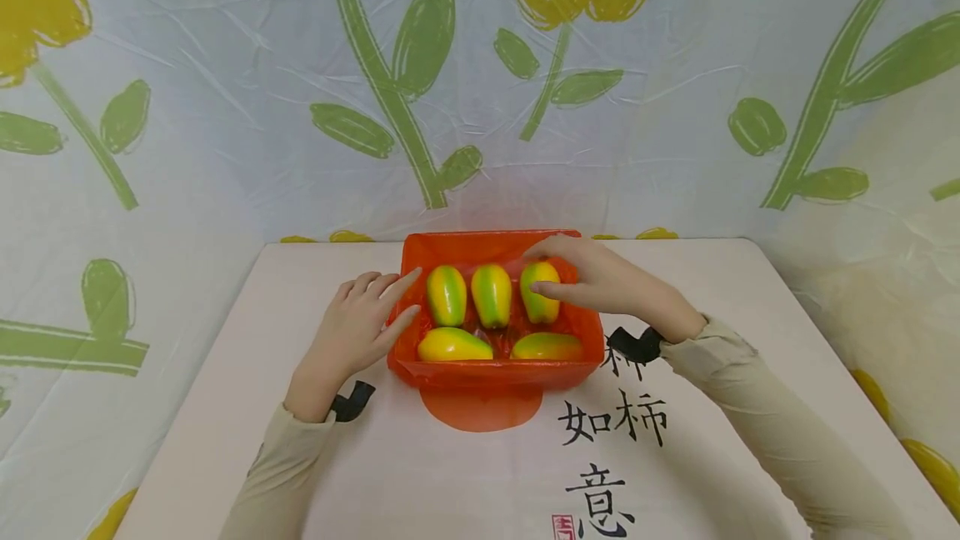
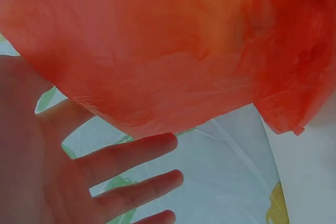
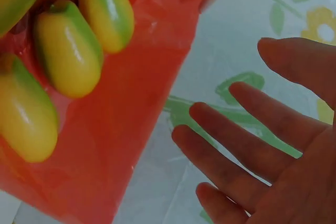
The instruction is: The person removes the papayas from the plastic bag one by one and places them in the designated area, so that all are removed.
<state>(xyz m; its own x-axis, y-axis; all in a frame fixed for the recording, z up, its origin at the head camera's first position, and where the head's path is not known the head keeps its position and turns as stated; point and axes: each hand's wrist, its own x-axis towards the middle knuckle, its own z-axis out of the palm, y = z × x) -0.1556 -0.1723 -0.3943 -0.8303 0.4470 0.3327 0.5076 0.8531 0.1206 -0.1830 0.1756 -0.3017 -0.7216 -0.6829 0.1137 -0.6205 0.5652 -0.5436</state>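
Flower-printed cloth (image 1: 255, 132) rises behind and to both sides of the pale table (image 1: 450, 482), which bears a red box (image 1: 495, 375) whose long axis runs from left to right, between the two hands. Inside the box are five yellow-green mangoes (image 1: 492, 297): three in its farther row with their long axes away from the person, two lying crosswise along its near wall.

At the box's left rim, the left hand (image 1: 360, 323) has its fingers straight and spread, index finger and thumb pointing toward the inside; whether they touch the box cannot be told. The right hand (image 1: 596, 273) is over the box's right rim, fingers apart with nothing between them, its thumb in front of the right-hand mango (image 1: 540, 311) in the head view. Of the two, this hand is nearer to that mango.

Just before the box's near wall shows a round orange-red print (image 1: 480, 415); nearer the person and to its right are black characters (image 1: 600, 490).
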